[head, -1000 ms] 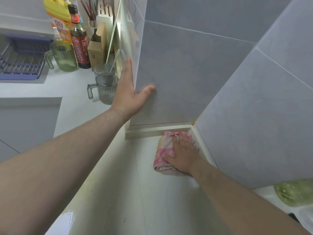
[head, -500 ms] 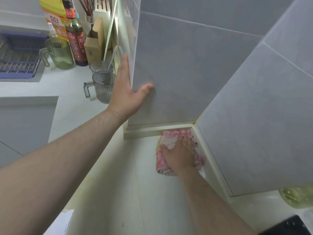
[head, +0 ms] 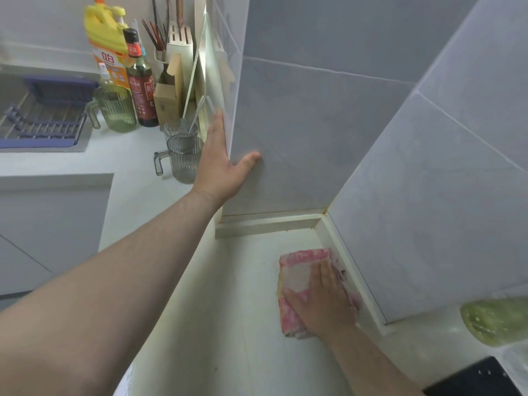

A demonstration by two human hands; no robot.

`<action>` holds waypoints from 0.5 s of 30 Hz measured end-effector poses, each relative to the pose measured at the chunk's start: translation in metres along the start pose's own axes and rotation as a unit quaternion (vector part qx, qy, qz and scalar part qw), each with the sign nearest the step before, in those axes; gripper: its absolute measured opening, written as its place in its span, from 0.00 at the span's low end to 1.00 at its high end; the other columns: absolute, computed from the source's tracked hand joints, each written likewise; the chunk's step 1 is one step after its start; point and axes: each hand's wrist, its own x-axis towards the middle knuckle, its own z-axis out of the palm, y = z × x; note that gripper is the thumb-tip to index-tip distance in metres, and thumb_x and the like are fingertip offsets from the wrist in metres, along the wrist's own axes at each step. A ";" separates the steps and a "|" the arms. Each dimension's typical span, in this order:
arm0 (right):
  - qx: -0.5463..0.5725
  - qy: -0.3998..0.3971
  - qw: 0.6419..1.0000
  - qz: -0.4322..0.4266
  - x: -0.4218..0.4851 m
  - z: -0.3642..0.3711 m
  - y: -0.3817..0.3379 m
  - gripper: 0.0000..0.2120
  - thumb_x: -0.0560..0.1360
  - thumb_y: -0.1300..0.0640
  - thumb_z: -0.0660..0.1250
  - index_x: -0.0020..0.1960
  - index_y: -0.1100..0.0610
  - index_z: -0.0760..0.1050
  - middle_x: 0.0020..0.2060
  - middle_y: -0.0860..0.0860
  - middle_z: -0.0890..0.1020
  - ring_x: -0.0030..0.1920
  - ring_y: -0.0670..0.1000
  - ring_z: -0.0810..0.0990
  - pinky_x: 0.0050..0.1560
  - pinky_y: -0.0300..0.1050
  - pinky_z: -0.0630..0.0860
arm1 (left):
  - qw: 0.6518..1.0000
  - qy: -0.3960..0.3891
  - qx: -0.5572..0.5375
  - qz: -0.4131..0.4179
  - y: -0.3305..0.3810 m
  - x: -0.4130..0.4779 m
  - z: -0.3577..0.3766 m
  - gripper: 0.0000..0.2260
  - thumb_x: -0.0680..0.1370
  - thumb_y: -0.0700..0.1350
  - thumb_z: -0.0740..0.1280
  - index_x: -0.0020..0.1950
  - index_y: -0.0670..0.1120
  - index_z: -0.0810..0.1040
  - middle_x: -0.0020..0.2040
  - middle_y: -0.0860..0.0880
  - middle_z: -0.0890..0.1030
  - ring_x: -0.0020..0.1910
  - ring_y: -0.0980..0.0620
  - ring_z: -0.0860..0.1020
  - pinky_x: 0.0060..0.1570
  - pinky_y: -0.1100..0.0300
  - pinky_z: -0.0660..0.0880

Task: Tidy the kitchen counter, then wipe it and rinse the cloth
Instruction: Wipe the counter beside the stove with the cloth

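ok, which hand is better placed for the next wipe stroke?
Right. The right hand lies flat on the pink cloth on the counter; the left hand is braced against the tiled wall, off the cloth.

The surface [head: 251, 352] lies free through the lower middle of the frame, a lane running up to the corner; there a low raised lip [head: 268, 224], the tiled pillar [head: 300, 138] and the right wall [head: 428, 210] close it off; the cloth [head: 297, 270] under the right grip [head: 323, 304] fills the spot just beside the lip; at upper left a clear jug [head: 183, 158], green jug [head: 117, 110], bottles [head: 141, 81] and knife block [head: 178, 38] crowd the strip beside the pillar; at lower right a blurred green thing [head: 497, 321], perhaps a lid, and a black object [head: 471, 378] narrow the way.
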 end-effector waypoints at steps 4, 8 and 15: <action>-0.015 -0.020 0.999 0.022 -0.045 0.007 0.012 0.62 0.58 0.18 0.31 0.79 0.60 0.35 0.79 0.57 0.38 0.79 0.52 0.38 0.73 0.43 0.35 | 1.000 -0.008 -0.020 -0.022 0.004 -0.001 0.000 0.43 0.71 0.59 0.68 0.79 0.46 0.51 0.79 0.51 0.57 0.77 0.54 0.56 0.75 0.48 0.58; -0.025 -0.035 0.998 0.038 -0.056 0.009 0.012 0.70 0.45 0.20 0.21 0.78 0.60 0.32 0.78 0.57 0.36 0.79 0.53 0.36 0.73 0.44 0.33 | 1.000 -0.005 -0.023 -0.017 0.000 -0.001 0.002 0.42 0.72 0.59 0.68 0.79 0.47 0.51 0.78 0.51 0.57 0.77 0.54 0.56 0.75 0.47 0.58; 0.013 -0.008 0.999 0.030 -0.012 0.005 -0.004 0.54 0.71 0.24 0.51 0.79 0.60 0.36 0.79 0.56 0.38 0.79 0.53 0.37 0.76 0.47 0.37 | 0.999 0.007 -0.036 -0.019 -0.007 -0.001 0.007 0.41 0.72 0.58 0.68 0.79 0.48 0.52 0.78 0.51 0.59 0.77 0.54 0.58 0.74 0.46 0.59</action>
